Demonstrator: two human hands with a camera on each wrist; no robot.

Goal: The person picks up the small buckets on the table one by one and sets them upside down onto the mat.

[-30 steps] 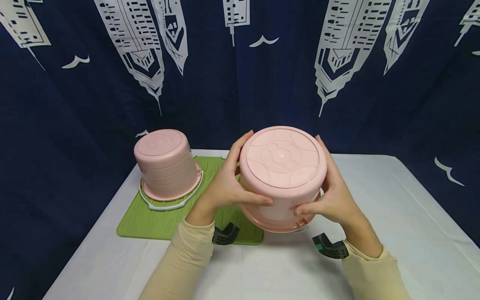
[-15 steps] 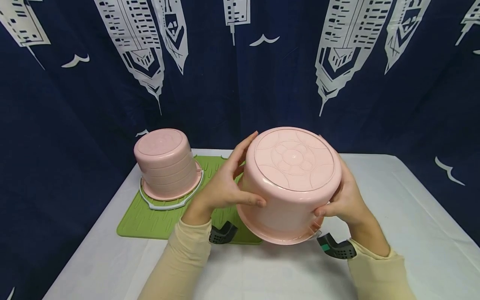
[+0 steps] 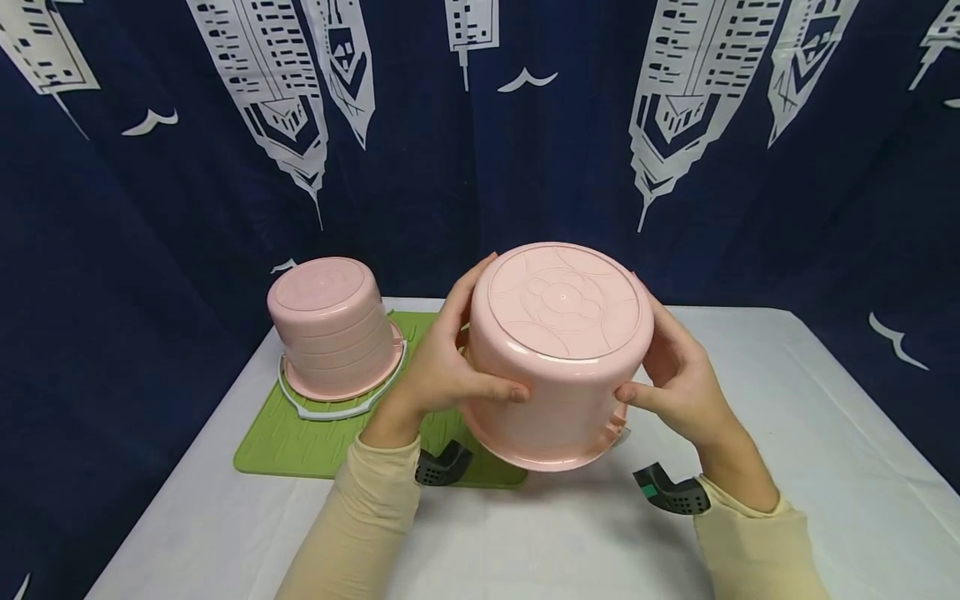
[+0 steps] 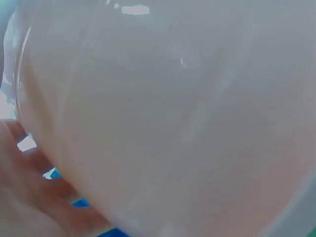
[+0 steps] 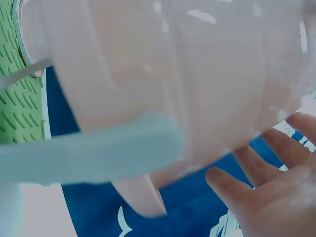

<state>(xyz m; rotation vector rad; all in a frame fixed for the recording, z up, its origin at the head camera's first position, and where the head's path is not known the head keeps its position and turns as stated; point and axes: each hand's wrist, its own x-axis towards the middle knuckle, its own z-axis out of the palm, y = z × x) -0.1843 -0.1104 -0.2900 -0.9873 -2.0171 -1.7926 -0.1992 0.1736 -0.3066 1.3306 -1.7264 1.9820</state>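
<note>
A large pink bucket, upside down and tilted so its flower-patterned base faces up, is held in the air between two hands. The left hand grips its left side, thumb along the front wall and fingers round the back. On the opposite side, the right hand holds it with the thumb at the wall and the fingers behind, spread apart in the right wrist view. The bucket's pale handle hangs loose in that view. A smaller pink bucket stands upside down at the left, its pale handle lying round the rim.
The smaller bucket stands on a green ridged mat, whose right part lies partly behind the left hand and the held bucket. A white cloth covers the table. Behind it hangs a navy curtain with white building prints.
The held bucket shifted right and nearer, then back left and slightly up, tilting a little on the way. Both hands travelled with it. The smaller bucket and the mat stayed in place.
</note>
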